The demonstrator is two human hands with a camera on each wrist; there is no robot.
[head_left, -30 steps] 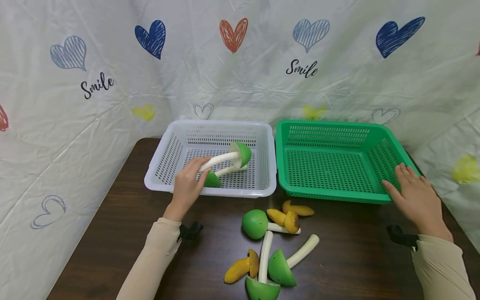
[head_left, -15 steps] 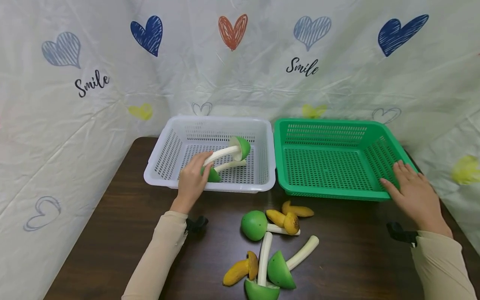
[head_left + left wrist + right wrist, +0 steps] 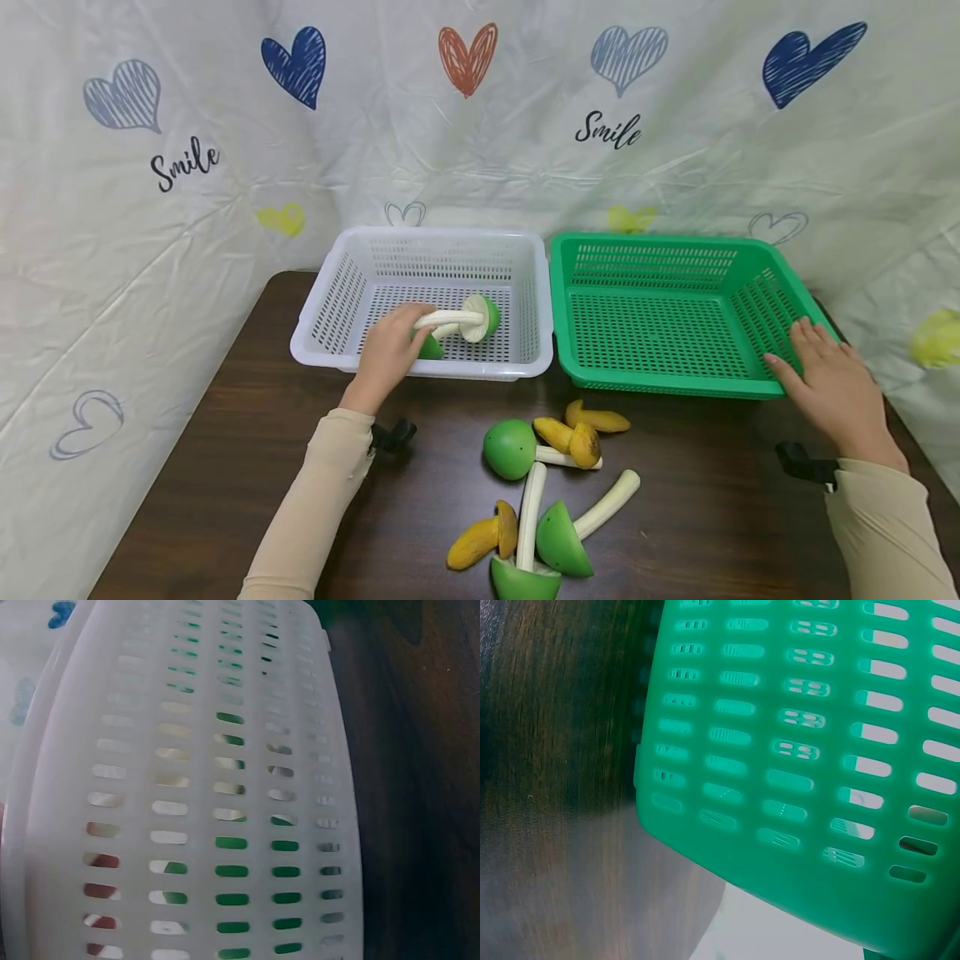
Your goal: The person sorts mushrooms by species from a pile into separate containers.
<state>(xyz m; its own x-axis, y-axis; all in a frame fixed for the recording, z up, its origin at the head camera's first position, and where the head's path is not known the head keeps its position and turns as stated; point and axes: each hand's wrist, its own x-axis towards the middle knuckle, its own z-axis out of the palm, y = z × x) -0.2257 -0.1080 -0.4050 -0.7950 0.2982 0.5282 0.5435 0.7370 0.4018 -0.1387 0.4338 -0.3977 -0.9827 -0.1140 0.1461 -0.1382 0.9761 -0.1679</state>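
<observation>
In the head view, my left hand [image 3: 386,350] reaches over the near rim of the white basket [image 3: 315,359] and pinches the white stem of a green-capped toy mushroom [image 3: 472,321]. Its cap points right, low inside the basket. Beneath it lies another green-capped mushroom [image 3: 431,348], partly covered. My right hand [image 3: 836,387] rests with extended fingers on the near right corner of the green basket [image 3: 675,383]. The left wrist view shows the white basket's slotted wall [image 3: 195,840], with green showing through. The green basket's wall [image 3: 810,825] fills much of the right wrist view.
On the dark wooden table [image 3: 697,517] lie more green-capped mushrooms, one farther back [image 3: 510,450], one at the front [image 3: 525,579] and one beside it [image 3: 562,542]. Yellow mushrooms lie among them, one at left [image 3: 480,537], two behind [image 3: 570,442]. A heart-printed cloth [image 3: 495,158] hangs behind.
The held mushroom has come down in the white basket, its cap now lower and over the other mushroom's stem. My left hand has shifted slightly right. My right hand stays on the green basket.
</observation>
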